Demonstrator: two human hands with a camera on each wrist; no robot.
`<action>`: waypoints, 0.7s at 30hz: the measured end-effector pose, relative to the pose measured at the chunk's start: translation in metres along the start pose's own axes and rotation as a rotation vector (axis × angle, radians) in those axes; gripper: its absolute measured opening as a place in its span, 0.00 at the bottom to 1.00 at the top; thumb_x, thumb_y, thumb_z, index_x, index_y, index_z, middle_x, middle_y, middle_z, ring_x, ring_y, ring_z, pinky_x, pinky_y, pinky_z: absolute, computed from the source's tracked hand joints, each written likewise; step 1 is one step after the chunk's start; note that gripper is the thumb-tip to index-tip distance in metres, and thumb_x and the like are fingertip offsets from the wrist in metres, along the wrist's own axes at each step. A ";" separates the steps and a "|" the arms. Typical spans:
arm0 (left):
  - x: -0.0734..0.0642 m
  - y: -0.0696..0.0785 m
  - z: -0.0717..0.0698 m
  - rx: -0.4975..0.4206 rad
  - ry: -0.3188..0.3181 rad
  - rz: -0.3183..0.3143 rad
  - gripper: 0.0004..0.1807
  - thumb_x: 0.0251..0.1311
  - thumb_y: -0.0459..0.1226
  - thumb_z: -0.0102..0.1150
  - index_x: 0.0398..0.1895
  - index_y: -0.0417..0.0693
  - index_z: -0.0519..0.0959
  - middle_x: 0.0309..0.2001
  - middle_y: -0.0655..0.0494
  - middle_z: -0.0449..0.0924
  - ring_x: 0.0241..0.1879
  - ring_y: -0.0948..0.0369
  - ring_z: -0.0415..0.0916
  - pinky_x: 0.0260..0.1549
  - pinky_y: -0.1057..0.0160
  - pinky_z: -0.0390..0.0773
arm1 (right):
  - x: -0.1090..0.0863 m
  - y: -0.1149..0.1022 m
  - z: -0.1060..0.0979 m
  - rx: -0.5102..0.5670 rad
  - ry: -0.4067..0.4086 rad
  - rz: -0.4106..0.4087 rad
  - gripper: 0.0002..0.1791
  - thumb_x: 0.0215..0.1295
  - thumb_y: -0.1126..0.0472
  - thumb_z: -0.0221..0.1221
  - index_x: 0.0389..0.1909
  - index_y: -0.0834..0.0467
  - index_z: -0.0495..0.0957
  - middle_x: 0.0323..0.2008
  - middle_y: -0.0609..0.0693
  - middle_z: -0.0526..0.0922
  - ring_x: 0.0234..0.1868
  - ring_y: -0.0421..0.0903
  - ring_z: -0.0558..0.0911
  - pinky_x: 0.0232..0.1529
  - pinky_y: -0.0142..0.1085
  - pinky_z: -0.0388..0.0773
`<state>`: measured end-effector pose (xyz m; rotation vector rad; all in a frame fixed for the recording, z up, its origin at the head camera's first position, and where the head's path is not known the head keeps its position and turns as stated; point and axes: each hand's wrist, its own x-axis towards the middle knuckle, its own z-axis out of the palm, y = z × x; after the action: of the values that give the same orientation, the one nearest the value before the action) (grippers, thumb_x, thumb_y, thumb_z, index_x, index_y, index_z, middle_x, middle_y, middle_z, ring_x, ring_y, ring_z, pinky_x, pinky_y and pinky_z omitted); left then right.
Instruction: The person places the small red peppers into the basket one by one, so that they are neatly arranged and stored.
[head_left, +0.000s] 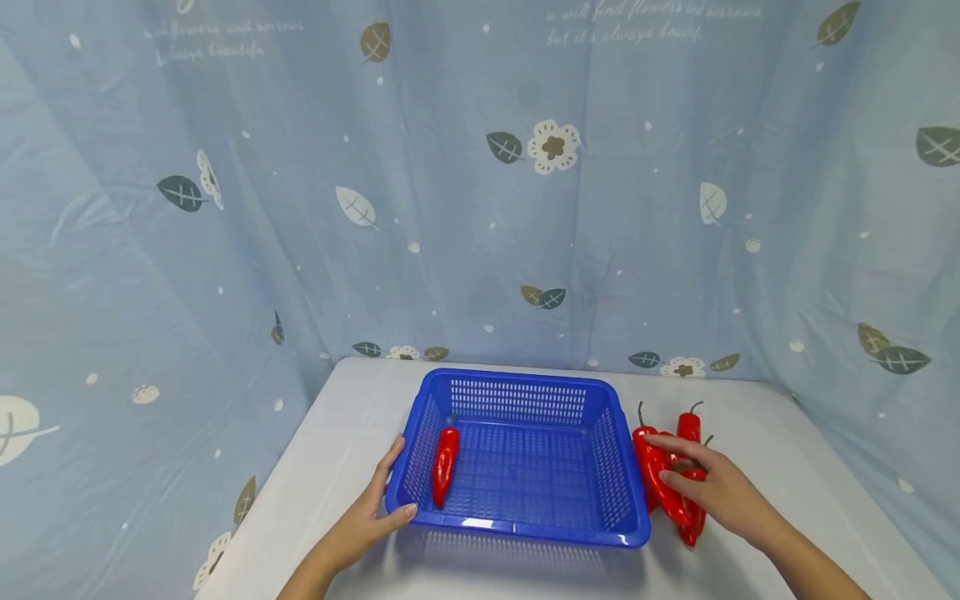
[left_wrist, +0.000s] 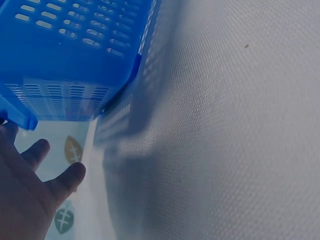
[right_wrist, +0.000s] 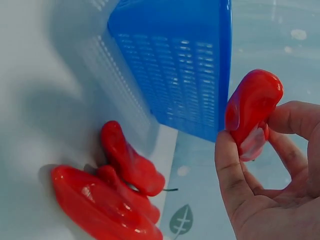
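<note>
Pepper (right_wrist: pixel 254 107) in right grip (head_left: pixel 718 489): head and right wrist views only.

Blue plastic basket (head_left: pixel 513 528): rectangular, slotted walls, open side up on the bench (head_left: pixel 348 417). We note one red pepper (head_left: pixel 445 467) inside, long and glossy, lying lengthwise near the left wall, dark stem toward the far side. Held pepper (right_wrist: pixel 252 110): same glossy red, pinched in the right hand (head_left: pixel 723 492) just outside the basket's right wall, dark stem away from us in the head view. Below it we see further loose peppers (right_wrist: pixel 132 167) clustered on the bench, pointing different ways, some touching; exact count hidden.
</note>
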<state>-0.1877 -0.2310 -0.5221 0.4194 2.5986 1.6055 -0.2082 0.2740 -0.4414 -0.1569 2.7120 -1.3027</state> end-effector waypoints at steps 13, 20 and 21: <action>0.001 -0.001 0.000 -0.002 -0.001 -0.008 0.53 0.62 0.45 0.63 0.83 0.64 0.40 0.83 0.47 0.33 0.78 0.34 0.35 0.66 0.26 0.52 | 0.004 -0.009 0.007 0.014 -0.017 -0.018 0.32 0.64 0.57 0.68 0.70 0.52 0.73 0.60 0.65 0.75 0.56 0.59 0.77 0.38 0.46 0.87; 0.001 -0.002 0.000 0.001 -0.001 -0.002 0.53 0.63 0.45 0.63 0.83 0.65 0.39 0.83 0.47 0.33 0.78 0.34 0.36 0.65 0.24 0.51 | 0.008 -0.018 0.016 0.041 -0.025 -0.016 0.31 0.64 0.57 0.69 0.69 0.51 0.75 0.58 0.62 0.78 0.54 0.57 0.79 0.35 0.42 0.87; 0.001 -0.002 0.000 0.000 -0.001 -0.001 0.53 0.63 0.45 0.63 0.83 0.65 0.39 0.83 0.47 0.33 0.78 0.34 0.36 0.65 0.24 0.51 | 0.009 -0.020 0.017 0.037 -0.025 -0.020 0.31 0.64 0.57 0.69 0.69 0.50 0.75 0.58 0.62 0.78 0.54 0.56 0.79 0.35 0.42 0.87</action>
<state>-0.1888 -0.2314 -0.5237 0.4193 2.5970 1.6050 -0.2135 0.2473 -0.4373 -0.1962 2.6714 -1.3458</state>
